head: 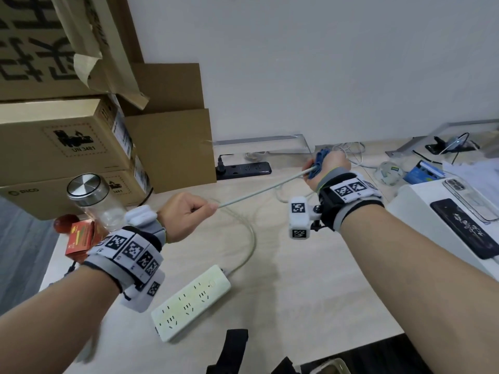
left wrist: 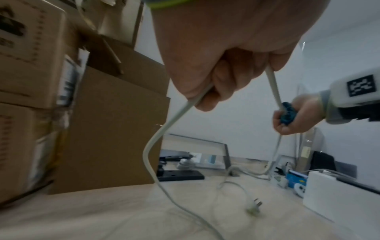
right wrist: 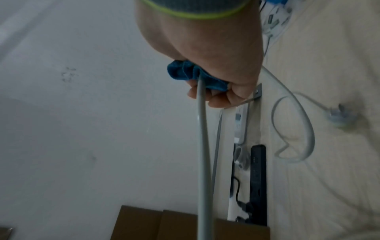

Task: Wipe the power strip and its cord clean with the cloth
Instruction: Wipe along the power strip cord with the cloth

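The white power strip (head: 190,302) lies flat on the pale wooden table (head: 310,292) near its front edge. Its white cord (head: 263,190) runs taut in the air between my two hands. My left hand (head: 186,213) grips the cord (left wrist: 170,121) in a fist above the table. My right hand (head: 325,168), farther back and to the right, holds the blue cloth (head: 318,164) wrapped round the cord (right wrist: 202,146); the cloth (right wrist: 193,76) bunches out of the fist. Beyond the right hand the cord loops down to its plug (left wrist: 255,207), which lies loose on the table.
Stacked cardboard boxes (head: 81,136) fill the back left, with a glass jar (head: 94,201) and a red carton (head: 81,238) in front. A black power strip (head: 244,170) lies by the wall. Phones (head: 469,230) rest on a white box at right.
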A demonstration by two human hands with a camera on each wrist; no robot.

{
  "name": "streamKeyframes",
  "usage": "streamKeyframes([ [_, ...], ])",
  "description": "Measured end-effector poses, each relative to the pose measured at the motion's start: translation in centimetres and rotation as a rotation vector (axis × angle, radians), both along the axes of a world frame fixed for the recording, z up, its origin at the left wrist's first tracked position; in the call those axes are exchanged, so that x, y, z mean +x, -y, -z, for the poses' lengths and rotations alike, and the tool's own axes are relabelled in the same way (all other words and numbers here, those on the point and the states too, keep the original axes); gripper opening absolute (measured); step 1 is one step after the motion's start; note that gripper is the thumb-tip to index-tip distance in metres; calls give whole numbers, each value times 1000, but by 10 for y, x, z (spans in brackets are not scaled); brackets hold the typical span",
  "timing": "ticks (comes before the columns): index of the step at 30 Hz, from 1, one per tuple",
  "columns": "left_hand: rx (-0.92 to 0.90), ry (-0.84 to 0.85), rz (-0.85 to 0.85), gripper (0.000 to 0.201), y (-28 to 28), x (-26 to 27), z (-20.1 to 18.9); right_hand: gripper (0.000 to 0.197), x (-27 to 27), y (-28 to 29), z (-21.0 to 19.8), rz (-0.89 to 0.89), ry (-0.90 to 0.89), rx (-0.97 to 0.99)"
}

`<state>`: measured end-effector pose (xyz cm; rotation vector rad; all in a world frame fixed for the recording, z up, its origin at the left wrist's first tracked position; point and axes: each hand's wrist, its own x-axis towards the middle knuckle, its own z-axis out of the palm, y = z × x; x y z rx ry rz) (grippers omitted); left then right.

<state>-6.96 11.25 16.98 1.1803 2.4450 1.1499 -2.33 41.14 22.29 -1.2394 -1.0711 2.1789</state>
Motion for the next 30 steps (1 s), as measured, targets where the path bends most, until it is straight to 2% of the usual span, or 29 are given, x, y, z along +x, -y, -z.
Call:
streamKeyframes([
  [2,-65,12,-34,53,10,-10,9,34,-1,-4,-4,54,-34,-82],
  [4,-199,-44,-83,47,12,-19,19,35,-4,6,-10,111,-123,-210],
  [6,-361,-37,-115,27,6,-21,24,35,-5,25,-18,82,-245,-278],
  [7,-389,16,-123,19,-1,-18,24,34,-6,35,-20,48,-227,-255],
  [9,-301,149,-153,21,-22,-4,20,33,-6,55,-21,-49,-165,-169],
  [12,44,429,-225,22,-67,22,-2,37,-10,86,-14,-185,-146,-46],
  [15,216,574,-399,46,-95,30,-22,35,-9,109,2,-281,-62,60],
  [17,202,515,-508,57,-98,27,-21,31,-9,113,9,-281,27,49],
  [18,176,436,-506,57,-96,28,-20,27,-10,112,11,-251,63,20],
  [21,75,179,-363,48,-84,34,-15,22,-9,95,4,-142,108,-93],
  [24,-5,11,-197,53,-65,38,-16,34,-3,71,-7,-73,105,-160],
  [27,-35,-55,-92,56,-50,38,-22,36,3,51,-9,-11,77,-147],
  [30,-58,-22,-29,56,-33,32,-26,29,5,33,-6,71,83,-149],
])
